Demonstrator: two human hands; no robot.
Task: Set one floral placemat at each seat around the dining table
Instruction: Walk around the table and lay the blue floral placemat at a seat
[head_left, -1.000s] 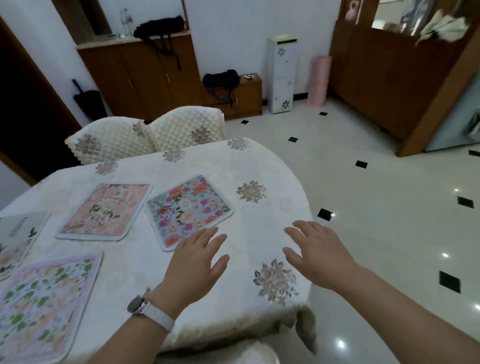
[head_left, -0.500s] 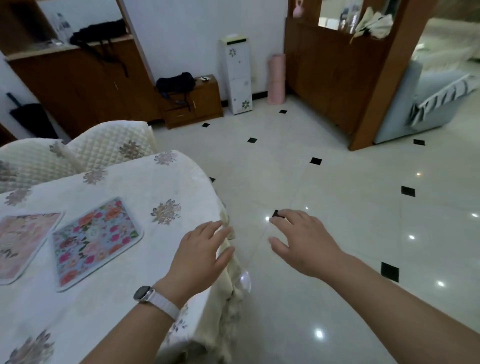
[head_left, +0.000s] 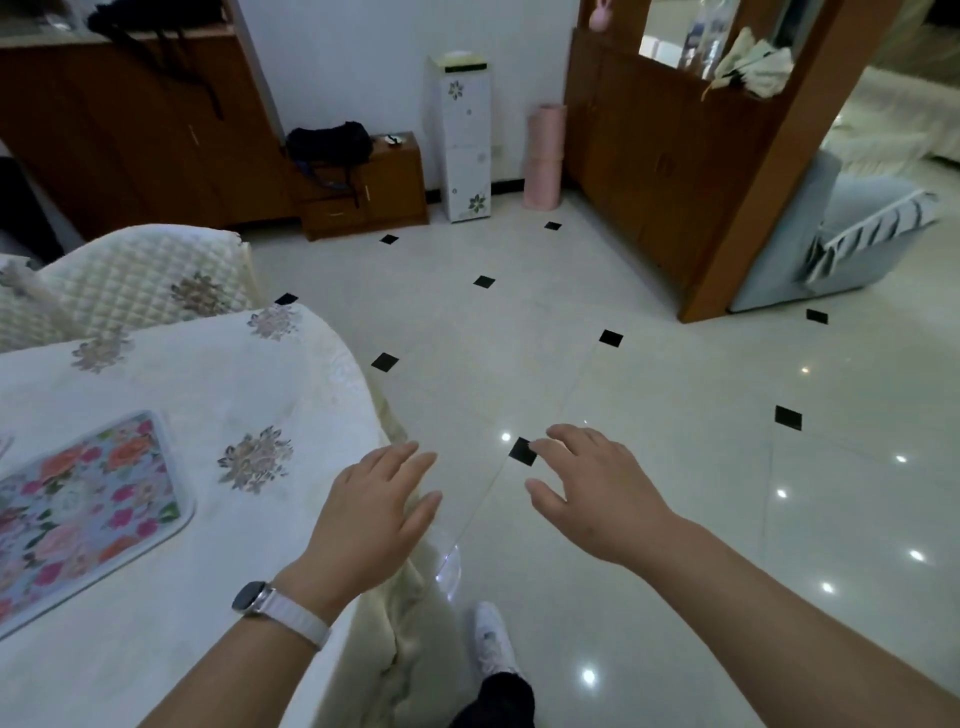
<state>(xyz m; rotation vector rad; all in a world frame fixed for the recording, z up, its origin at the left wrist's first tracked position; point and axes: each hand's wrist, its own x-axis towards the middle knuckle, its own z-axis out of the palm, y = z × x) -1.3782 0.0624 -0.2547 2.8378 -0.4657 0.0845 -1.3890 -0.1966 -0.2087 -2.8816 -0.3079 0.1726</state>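
**A:** Where is the floral placemat (head_left: 88, 514) lying?

**B:** Flat at the left on the dining table (head_left: 234, 379). It is a thin, rounded rectangle with pale piping, sitting on a cream embroidered cloth.

**A:** What are the hands doing?

**B:** Both are hovering released, grasping nothing. The left hand (head_left: 371, 512) is over the table's right edge and the right hand (head_left: 597, 499) is over glossy tile.

**A:** Which step is that?

**B:** Probably going between seats. I'm judging that the next move is calling for another mat and an unserved seat, perhaps by the far quilted chair (head_left: 150, 280).
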